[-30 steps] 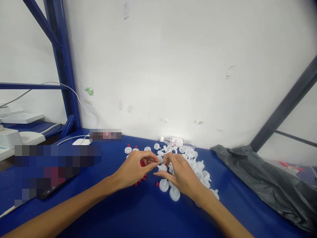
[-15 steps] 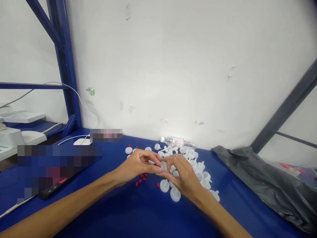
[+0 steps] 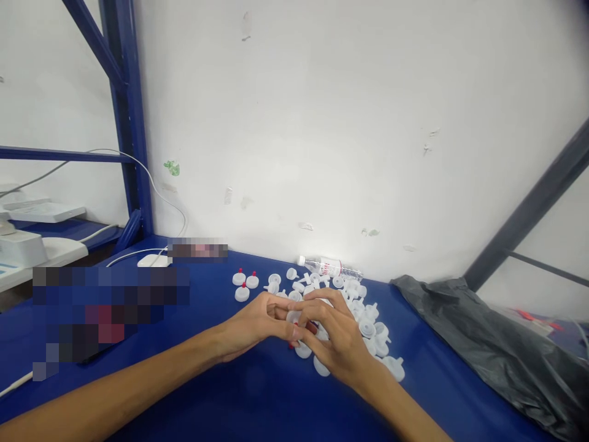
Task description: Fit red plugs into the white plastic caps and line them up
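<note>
Between my two hands is a translucent white spout cap (image 3: 293, 316), with a bit of red showing at it. My left hand (image 3: 255, 319) is closed on the cap from the left, thumb and fingers pinching it. From the right, my right hand (image 3: 338, 334) curls its fingertips round the same cap, partly covering it. Just below the fingers lies a loose red tip (image 3: 291, 346). Beside and behind my right hand spreads a pile of white spout caps (image 3: 368, 312). Beyond my left hand stand three white caps with red tips (image 3: 242, 293).
A clear plastic bottle (image 3: 330, 267) lies against the wall behind the pile. To the right, a dark plastic bag (image 3: 478, 331) covers the blue tabletop (image 3: 257, 399). A white cable and a small white box (image 3: 154, 261) are at the left, near a blue metal post (image 3: 133, 123).
Both hands have shifted slightly down and left with the cap, which has turned between the fingers. My left hand now hides most of the loose red tips.
</note>
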